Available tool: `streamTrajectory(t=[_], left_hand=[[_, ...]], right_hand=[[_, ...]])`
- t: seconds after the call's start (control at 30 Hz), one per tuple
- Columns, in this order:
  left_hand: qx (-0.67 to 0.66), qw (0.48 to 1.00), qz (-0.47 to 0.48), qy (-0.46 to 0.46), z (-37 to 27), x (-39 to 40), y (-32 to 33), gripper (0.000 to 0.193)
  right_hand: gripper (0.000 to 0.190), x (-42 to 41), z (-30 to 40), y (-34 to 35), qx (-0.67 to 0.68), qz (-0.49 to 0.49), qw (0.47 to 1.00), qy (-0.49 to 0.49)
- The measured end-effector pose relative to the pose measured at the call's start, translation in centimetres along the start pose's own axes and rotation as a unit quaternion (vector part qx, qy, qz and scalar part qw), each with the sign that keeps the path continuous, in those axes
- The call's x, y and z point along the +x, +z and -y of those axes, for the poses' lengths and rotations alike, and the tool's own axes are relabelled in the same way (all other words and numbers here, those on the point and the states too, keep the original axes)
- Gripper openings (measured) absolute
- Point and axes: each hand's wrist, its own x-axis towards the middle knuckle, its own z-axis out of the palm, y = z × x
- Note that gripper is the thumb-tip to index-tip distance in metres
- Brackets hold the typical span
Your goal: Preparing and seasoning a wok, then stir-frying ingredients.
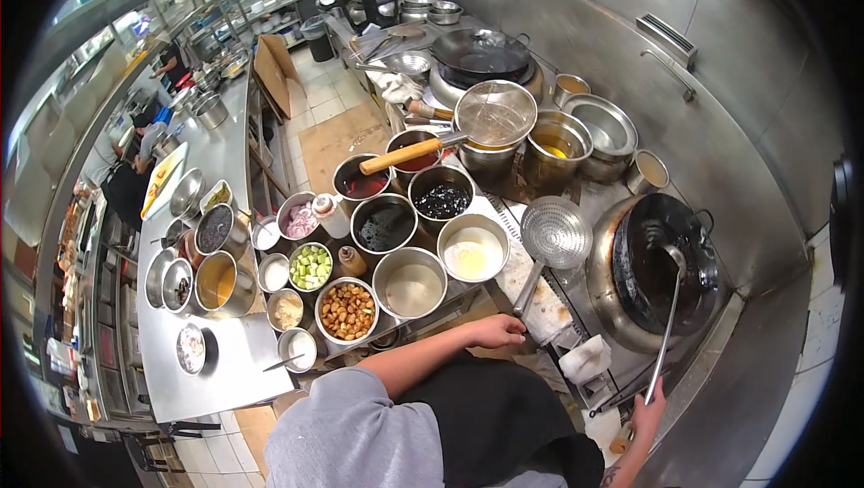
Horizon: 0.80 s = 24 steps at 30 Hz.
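Observation:
My right hand (648,414) grips the long steel handle of a wok ladle (665,339) at the lower right. The ladle's bowl rests inside a dark wok (658,285), which sits on a round steel burner ring (601,272). My left hand (498,331) is in front of my apron, its fingers loosely curled. Close by it is the handle end of a perforated skimmer (557,231) that lies at the stove's edge; whether they touch is unclear. A folded white cloth (586,358) lies between my hands.
Pots to the left hold pale liquid (409,283), browned garlic-like pieces (347,311), diced green vegetable (311,266) and dark sauces (383,224). A wire strainer (496,113) with a wooden handle spans pots behind. Another wok (480,52) stands farther back. A steel wall (729,150) bounds the right. People work at far left.

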Motion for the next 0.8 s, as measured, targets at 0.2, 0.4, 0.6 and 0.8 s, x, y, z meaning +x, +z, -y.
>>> streamTrajectory(t=[0.2, 0.4, 0.6, 0.8], left_hand=[[-0.011, 1.0, 0.014, 0.0, 0.3, 0.0, 0.3, 0.048], [0.012, 1.0, 0.016, 0.001, -0.1, 0.0, -0.2, 0.05], [0.01, 1.0, 0.021, -0.002, -0.1, 0.3, -0.5, 0.05], [0.017, 0.999, 0.032, -0.017, -0.5, -0.1, 0.3, 0.05]], right_hand=[[0.071, -2.2, -2.7, -0.7, 0.0, 0.007, 1.0, -0.015], [0.062, -5.8, -3.2, -1.5, -0.123, 0.053, 0.99, -0.032], [0.047, -10.1, 1.1, -4.5, -0.046, 0.047, 0.996, 0.064], [0.048, -12.6, 1.1, -7.2, -0.085, -0.007, 0.996, -0.031]])
